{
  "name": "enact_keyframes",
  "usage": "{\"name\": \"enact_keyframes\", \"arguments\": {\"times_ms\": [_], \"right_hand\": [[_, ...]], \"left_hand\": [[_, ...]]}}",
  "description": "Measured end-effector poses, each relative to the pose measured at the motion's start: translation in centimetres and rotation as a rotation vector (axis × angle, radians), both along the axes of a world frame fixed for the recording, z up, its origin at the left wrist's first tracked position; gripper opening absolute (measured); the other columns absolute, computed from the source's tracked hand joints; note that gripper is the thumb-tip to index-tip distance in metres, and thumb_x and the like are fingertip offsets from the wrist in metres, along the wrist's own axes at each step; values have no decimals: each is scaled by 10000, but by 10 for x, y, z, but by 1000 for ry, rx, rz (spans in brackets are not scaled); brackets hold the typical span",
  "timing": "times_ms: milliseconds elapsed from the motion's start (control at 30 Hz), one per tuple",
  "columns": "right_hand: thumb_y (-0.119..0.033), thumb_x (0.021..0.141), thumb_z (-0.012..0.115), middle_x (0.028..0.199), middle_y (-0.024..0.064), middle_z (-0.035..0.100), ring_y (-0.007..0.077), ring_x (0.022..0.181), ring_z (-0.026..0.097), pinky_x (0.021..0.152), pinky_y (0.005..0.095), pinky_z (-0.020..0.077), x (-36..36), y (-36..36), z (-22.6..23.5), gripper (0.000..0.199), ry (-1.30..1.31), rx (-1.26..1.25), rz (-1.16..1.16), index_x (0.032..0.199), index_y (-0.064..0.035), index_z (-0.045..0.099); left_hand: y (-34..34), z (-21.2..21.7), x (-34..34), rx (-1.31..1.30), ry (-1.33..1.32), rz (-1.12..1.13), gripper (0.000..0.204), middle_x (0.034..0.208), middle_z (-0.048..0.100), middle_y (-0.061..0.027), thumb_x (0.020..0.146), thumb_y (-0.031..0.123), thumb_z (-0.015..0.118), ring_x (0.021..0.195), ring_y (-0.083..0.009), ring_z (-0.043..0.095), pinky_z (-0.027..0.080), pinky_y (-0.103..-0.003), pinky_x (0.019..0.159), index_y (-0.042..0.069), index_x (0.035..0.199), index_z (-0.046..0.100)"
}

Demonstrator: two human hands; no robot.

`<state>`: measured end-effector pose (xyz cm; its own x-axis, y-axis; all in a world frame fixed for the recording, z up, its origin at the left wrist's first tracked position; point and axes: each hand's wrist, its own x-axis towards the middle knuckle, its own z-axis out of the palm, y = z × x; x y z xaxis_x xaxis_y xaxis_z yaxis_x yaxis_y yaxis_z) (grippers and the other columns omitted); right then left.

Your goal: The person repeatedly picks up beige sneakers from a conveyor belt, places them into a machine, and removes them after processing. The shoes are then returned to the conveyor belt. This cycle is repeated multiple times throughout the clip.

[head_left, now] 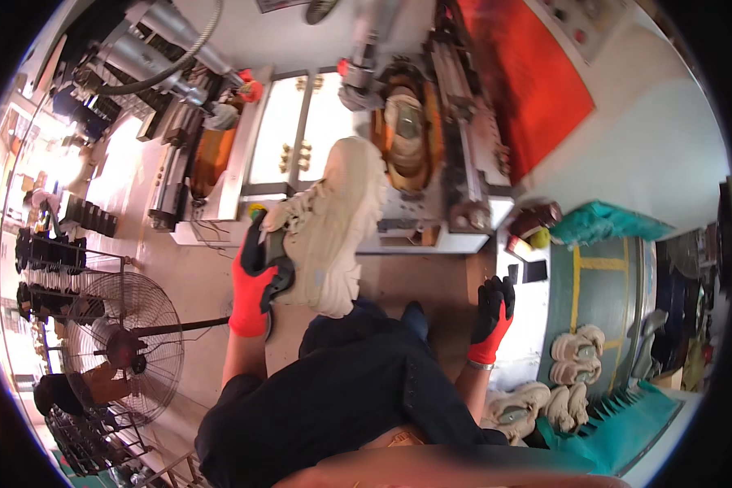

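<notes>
My left hand (256, 281), in a red glove with black fingers, grips a cream sneaker (333, 224) by its opening. The shoe is tilted on its side, its chunky sole facing right and its toe pointing away from me. My right hand (494, 317), in a matching glove, is raised beside a white surface at the right with fingers extended, holding nothing. Ahead, another shoe (407, 134) sits in the orange-lined cradle of a machine (472, 146). A second orange cradle (213, 159) is at the machine's left.
A pedestal fan (122, 350) stands at the left, near racks of dark items (49, 252). Several cream shoes (577, 358) rest on and beside a green conveyor belt (598, 297) at the right. Teal sheeting (606, 224) and a red panel (537, 89) are nearby.
</notes>
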<state>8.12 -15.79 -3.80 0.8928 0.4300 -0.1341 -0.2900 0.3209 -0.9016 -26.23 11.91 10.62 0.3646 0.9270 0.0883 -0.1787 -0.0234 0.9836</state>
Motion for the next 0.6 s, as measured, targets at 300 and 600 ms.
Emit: {"name": "enact_keyframes", "arguments": {"times_ms": [300,600], "right_hand": [[-174,1081,531,1338,154,639,261,1224,642,1094,407,505,-112,204,33,416,-75,53,244,1448,22,528],[-201,1100,557,1349,135,641,265,1255,635,1111,416,497,-171,234,55,401,-139,-100,138,1459,-23,545]], "left_hand": [[206,-28,-232,16,144,368,683,1164,713,-109,929,-73,615,936,-160,708,574,-272,814,26,1585,455],[521,-78,-222,17,282,70,460,1037,764,-102,911,38,758,843,-184,738,588,-292,726,-6,1358,658]]}}
